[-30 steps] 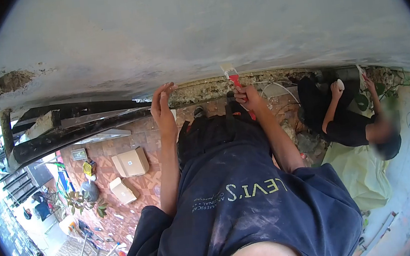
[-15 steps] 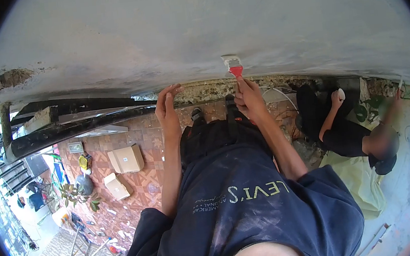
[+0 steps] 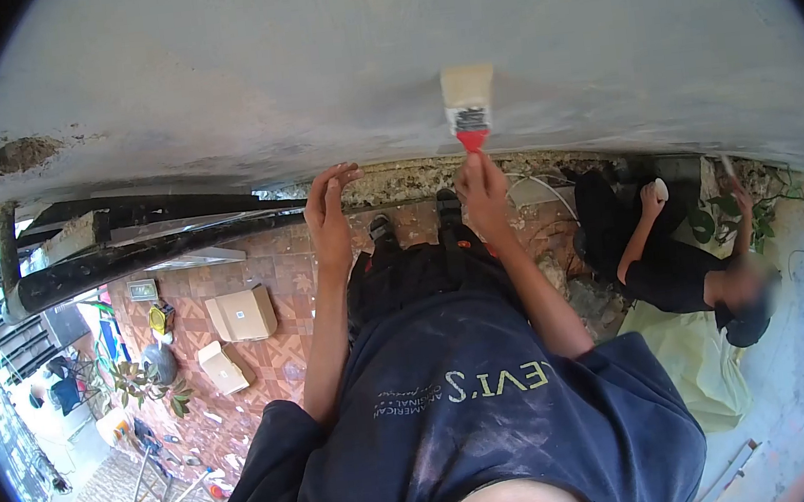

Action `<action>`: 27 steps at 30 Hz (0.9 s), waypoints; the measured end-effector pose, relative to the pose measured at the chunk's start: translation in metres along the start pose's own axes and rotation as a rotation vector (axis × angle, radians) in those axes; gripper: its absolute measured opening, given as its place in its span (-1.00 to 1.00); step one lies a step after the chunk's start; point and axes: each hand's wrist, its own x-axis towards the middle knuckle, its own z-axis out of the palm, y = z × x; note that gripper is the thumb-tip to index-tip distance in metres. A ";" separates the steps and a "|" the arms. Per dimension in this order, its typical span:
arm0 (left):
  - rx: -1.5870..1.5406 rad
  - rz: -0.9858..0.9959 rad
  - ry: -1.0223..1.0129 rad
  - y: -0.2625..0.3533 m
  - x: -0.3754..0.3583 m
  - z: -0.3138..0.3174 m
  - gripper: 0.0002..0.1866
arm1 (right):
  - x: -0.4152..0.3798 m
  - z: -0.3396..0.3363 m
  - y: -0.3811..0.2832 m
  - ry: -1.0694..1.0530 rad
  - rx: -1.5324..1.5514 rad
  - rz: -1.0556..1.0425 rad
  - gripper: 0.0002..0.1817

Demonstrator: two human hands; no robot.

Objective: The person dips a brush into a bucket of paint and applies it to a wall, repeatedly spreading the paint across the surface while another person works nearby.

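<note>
The right hand (image 3: 484, 188) was closed around the handle of the paintbrush (image 3: 471, 111), its pale bristles up against the grey wall (image 3: 304, 65). The left hand (image 3: 327, 210), loosely open, stood apart, near the black metal bar (image 3: 158, 257). Cardboard boxes (image 3: 243, 315) lay on the tiled floor (image 3: 286, 297); a co-worker (image 3: 673, 262) crouched at the right.

A grey wall (image 3: 303, 56), patchily stained low down, rose above a floor (image 3: 292, 297) of reddish patterned tiles. Bright daylight filled the left side, beyond a leafy plant (image 3: 141, 378).
</note>
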 end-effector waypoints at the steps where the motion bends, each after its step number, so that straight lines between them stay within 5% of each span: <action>1: 0.000 -0.001 0.001 0.000 -0.001 0.000 -0.74 | 0.009 -0.001 0.031 0.000 0.002 -0.002 -0.65; 7: 0.076 0.013 0.065 0.005 -0.017 -0.009 -0.73 | 0.021 -0.017 0.173 -0.045 -0.181 0.012 -0.51; 14: 0.041 0.026 0.125 -0.001 -0.028 -0.023 -0.73 | -0.002 -0.032 0.180 -0.054 -0.194 0.664 -0.45; 16: 0.054 0.004 0.139 0.000 -0.027 -0.022 -0.73 | -0.005 -0.033 0.175 -0.005 -0.241 0.794 -0.46; 18: 0.042 0.023 0.115 -0.001 -0.024 -0.020 -0.74 | -0.004 -0.031 0.171 0.023 0.146 1.090 -0.52; 27: 0.014 0.069 0.032 0.006 -0.013 -0.013 -0.74 | 0.023 -0.010 -0.015 0.024 0.393 0.899 -0.59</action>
